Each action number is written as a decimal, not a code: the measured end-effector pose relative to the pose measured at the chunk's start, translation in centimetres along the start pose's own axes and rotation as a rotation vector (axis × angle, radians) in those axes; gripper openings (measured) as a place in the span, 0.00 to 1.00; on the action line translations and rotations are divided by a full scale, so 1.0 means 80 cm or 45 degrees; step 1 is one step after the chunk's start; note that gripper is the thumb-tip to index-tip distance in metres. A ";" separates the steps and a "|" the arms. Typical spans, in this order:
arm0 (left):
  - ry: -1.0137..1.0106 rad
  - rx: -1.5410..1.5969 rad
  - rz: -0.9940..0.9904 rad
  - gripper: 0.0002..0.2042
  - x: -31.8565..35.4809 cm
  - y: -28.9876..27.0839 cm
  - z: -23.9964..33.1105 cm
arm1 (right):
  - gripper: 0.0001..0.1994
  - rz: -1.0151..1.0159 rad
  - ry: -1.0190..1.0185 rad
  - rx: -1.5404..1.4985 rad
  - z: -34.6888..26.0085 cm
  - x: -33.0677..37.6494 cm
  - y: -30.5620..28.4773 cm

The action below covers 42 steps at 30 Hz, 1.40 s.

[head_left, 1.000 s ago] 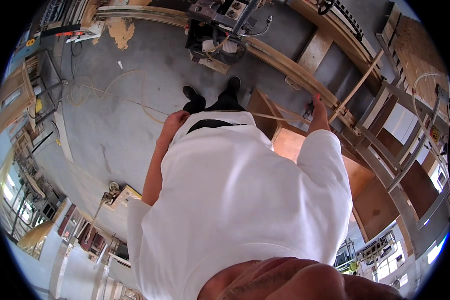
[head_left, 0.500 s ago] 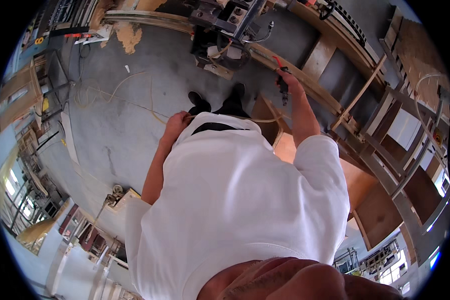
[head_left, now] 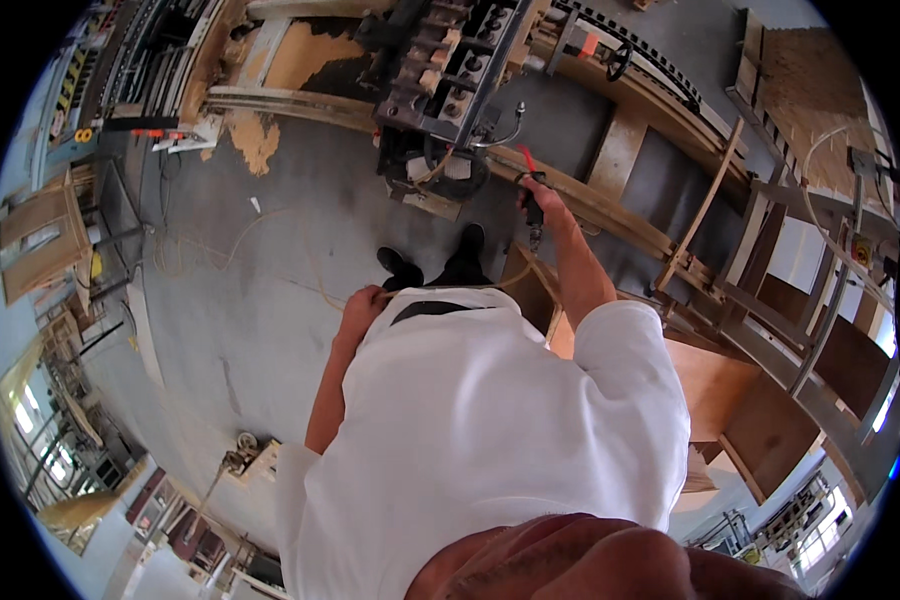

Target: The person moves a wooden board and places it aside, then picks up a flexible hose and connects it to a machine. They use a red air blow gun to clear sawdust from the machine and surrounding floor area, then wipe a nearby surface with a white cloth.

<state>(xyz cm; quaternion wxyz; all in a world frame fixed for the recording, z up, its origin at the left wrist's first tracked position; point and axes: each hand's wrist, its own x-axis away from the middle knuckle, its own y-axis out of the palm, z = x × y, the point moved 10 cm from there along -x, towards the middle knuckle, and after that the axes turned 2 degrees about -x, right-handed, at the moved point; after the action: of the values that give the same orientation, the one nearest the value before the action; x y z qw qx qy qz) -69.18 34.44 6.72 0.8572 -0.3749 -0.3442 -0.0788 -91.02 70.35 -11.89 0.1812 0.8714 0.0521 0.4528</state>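
My right hand (head_left: 554,207) is wrapped round a black air blow gun (head_left: 534,212). Its red nozzle (head_left: 526,157) points forward, just right of a dark machine head (head_left: 448,85) with rows of bolts and blocks. A thin, pale air hose (head_left: 515,282) runs from the gun's lower end across the front of my waist. At my left hip, my left hand (head_left: 360,308) has its fingers closed around the hose. Beyond that hand, the hose trails in loose curves over the grey floor.
Wooden beams and a long slotted rail (head_left: 630,50) stretch along the front right. Brown wooden panels (head_left: 770,425) stand close by my right side beside a frame rack (head_left: 805,330). Sawdust (head_left: 255,140) lies at the front left, near stacked bars. A small wheeled fixture (head_left: 248,445) sits left behind me.
The view has tilted forward, showing more of the machine. My right hand has brought the blow gun forward and left, closer to the machine head. My left hand stays at my hip with the hose.
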 end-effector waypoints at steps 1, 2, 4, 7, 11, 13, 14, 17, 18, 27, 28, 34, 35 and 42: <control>0.006 -0.009 0.006 0.11 -0.001 -0.004 0.005 | 0.17 -0.005 -0.065 -0.121 -0.010 -0.001 -0.001; 0.009 -0.016 0.012 0.11 -0.003 -0.006 0.010 | 0.18 0.068 -0.139 -0.155 -0.027 -0.002 -0.014; 0.019 -0.080 0.007 0.11 -0.010 -0.013 0.015 | 0.19 0.214 -0.288 -0.232 -0.051 -0.012 -0.075; 0.105 -0.073 -0.044 0.12 -0.018 -0.007 0.013 | 0.19 0.443 -0.213 -0.308 -0.059 -0.011 -0.151; 0.121 -0.027 -0.082 0.13 -0.022 0.006 0.006 | 0.14 0.286 -0.169 -0.188 -0.060 0.006 -0.110; 0.110 -0.073 -0.066 0.13 -0.022 0.000 0.018 | 0.12 0.252 -0.038 -0.084 -0.054 0.001 -0.087; 0.113 -0.108 -0.047 0.13 -0.022 -0.007 0.026 | 0.12 0.207 -0.036 -0.052 -0.055 -0.003 -0.074; 0.117 -0.106 -0.028 0.11 -0.020 -0.006 0.027 | 0.12 0.109 0.061 0.038 -0.048 -0.009 -0.025; 0.114 -0.084 -0.019 0.11 -0.018 -0.008 0.028 | 0.12 0.074 0.054 0.041 -0.049 -0.010 -0.014; 0.148 -0.107 0.012 0.10 -0.015 -0.005 0.010 | 0.13 -0.009 0.059 0.027 -0.049 -0.014 0.010; 0.150 -0.107 0.021 0.10 -0.013 -0.006 0.005 | 0.13 0.010 0.063 -0.025 -0.042 -0.017 0.003; 0.149 -0.104 0.114 0.08 -0.004 -0.014 -0.032 | 0.13 0.193 0.085 -0.026 0.024 -0.006 -0.029; 0.119 -0.099 0.098 0.08 -0.004 -0.013 -0.044 | 0.13 0.221 0.100 -0.010 0.035 0.000 -0.029; 0.162 -0.024 0.025 0.09 -0.016 -0.037 -0.084 | 0.12 0.233 0.052 -0.054 0.041 0.017 -0.010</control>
<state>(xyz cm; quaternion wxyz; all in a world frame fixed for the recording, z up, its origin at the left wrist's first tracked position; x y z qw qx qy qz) -67.76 27.53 4.38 0.8746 -0.3803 -0.2844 -0.0973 -87.48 70.54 -12.82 0.1565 0.8591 -0.0336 0.4862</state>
